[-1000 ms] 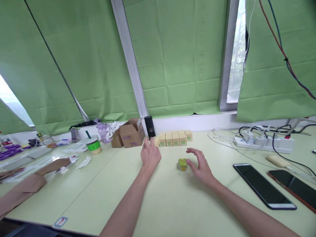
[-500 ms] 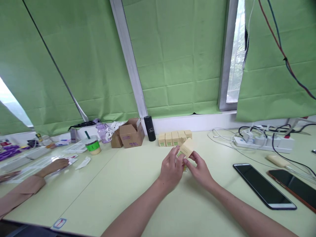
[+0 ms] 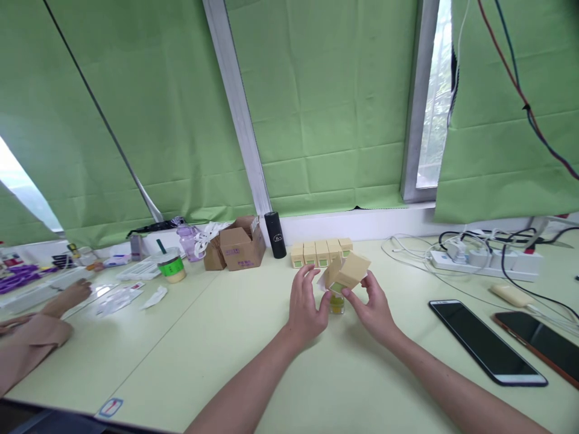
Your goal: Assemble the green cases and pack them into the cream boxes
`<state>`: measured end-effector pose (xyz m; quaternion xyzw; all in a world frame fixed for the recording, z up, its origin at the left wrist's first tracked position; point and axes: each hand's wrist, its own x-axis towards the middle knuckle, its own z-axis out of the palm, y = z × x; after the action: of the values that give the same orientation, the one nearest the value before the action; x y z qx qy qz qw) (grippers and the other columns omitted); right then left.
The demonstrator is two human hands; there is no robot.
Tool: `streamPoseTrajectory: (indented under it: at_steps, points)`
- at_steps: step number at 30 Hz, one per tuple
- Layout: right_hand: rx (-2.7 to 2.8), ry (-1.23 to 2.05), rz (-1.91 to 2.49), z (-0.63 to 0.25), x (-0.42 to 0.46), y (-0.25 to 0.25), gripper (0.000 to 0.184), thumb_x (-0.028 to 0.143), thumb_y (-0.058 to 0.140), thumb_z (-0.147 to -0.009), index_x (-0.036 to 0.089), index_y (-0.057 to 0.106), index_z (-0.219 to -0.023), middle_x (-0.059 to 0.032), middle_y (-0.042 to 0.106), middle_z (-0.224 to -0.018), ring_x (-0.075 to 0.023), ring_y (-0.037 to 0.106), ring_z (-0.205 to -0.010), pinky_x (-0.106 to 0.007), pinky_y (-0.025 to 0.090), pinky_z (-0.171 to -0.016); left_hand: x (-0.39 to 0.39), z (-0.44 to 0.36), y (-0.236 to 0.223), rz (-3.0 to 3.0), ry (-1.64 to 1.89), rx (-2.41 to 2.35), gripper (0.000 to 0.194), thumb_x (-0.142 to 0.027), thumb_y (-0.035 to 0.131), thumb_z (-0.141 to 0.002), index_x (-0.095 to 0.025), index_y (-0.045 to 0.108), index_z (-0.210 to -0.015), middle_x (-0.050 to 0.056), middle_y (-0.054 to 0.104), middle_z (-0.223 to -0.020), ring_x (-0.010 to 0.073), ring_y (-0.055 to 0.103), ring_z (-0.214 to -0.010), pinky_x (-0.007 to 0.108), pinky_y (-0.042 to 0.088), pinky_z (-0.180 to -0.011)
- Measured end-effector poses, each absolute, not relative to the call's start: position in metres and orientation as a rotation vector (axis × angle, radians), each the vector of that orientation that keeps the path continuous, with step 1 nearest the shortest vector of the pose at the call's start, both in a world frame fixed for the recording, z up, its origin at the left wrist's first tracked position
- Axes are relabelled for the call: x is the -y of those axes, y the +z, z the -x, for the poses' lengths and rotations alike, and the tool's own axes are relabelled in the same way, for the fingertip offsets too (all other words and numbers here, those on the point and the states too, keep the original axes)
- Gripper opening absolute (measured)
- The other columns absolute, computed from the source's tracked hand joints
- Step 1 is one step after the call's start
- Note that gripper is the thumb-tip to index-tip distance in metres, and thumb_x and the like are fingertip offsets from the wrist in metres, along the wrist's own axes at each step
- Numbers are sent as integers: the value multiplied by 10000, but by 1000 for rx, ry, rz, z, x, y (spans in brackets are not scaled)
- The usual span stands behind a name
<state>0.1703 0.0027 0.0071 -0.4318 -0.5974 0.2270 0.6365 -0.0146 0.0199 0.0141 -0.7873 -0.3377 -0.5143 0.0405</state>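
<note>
A small tan cardboard box (image 3: 353, 270) is tilted above the table, its flaps opened toward the left. My right hand (image 3: 374, 308) grips it between thumb and fingers at its lower right. My left hand (image 3: 307, 301) is open close beside the flaps, thumb and fingers apart; whether a fingertip touches the box I cannot tell. Directly below the box, a small clear jar with a yellow-green lid (image 3: 337, 305) stands on the table, partly hidden by the box. Behind it, several similar small boxes (image 3: 310, 254) stand in a row.
A black cylinder (image 3: 275, 235) and an opened carton (image 3: 243, 244) stand at the back. Left are a drink cup (image 3: 171, 265) and another person's hand (image 3: 75, 295). On the right lie a phone (image 3: 486, 342), another phone (image 3: 543, 337) and a power strip (image 3: 486, 264) with cables.
My left hand brought a small box from the back row over to the jar. My right hand took hold of it, the flaps came open, and my left hand's fingers spread.
</note>
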Motion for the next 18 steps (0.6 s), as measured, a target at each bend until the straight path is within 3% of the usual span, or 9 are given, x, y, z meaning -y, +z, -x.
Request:
streamPoseTrajectory:
  at_steps: [5,13,18]
  points:
    - [1405,460,1016,-172,-5,1,499,494,690,-892,262,534,-1305,-103,662,-1246,-308,598,-1133,-510,506,-983,-22,16,15,2466,-1590,1056,521,-292,587,-975,-220,397,-1455,192,466,-1461,329,459,-1408,566,431,-1141]
    - [1457,353,965,-173,-5,-4,426,378,680,-907,271,512,-1284,-92,644,-1211,-296,622,-1098,-504,538,-942,-21,17,16,2477,-1597,1013,581,-258,607,-939,-231,384,-1475,179,456,-1454,328,465,-1375,568,431,-1136]
    - [1525,155,870,-173,-1,3,475,321,672,-913,295,494,-1352,-100,601,-1293,-315,571,-1213,-536,511,-1012,-19,18,17,2481,-1605,981,627,-225,626,-910,-235,371,-1482,179,442,-1458,333,455,-1378,576,430,-1133]
